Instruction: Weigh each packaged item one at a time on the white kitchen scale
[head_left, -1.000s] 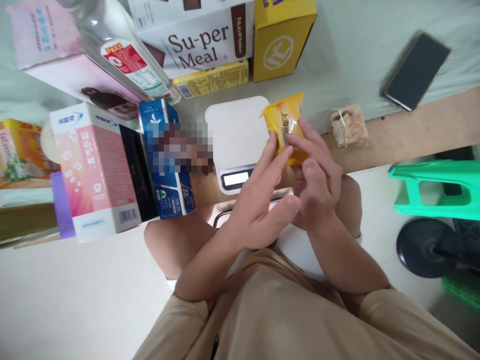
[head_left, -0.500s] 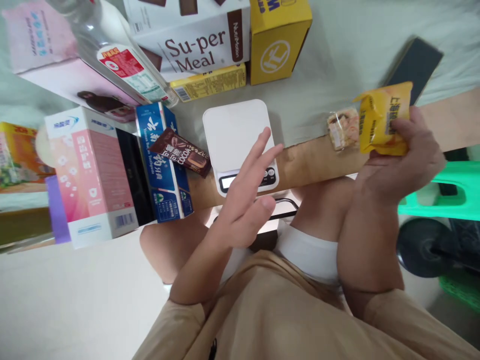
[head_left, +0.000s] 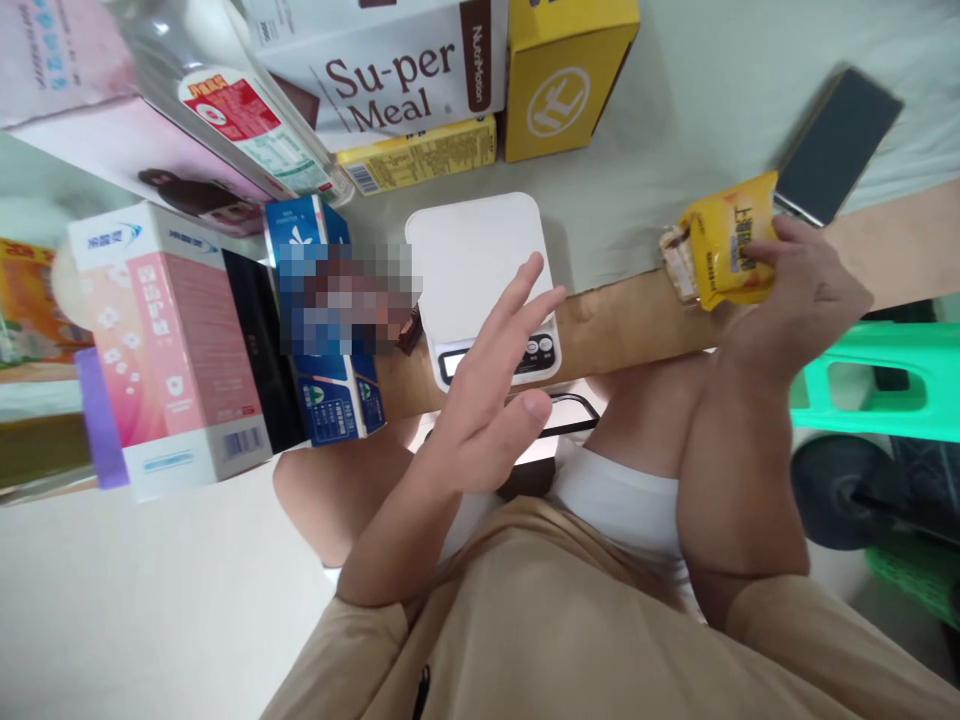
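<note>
I count one white scale, one phone, one bottle and one yellow packet. The packet, at the bench's front edge, overlaps one clear-wrapped snack; the right hand's fingers clamp its right side. The left hand's empty fingers are apart, over the scale's front.

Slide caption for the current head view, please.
Right hand holding a yellow snack packet; open left hand partly hiding a white digital kitchen scale.
</note>
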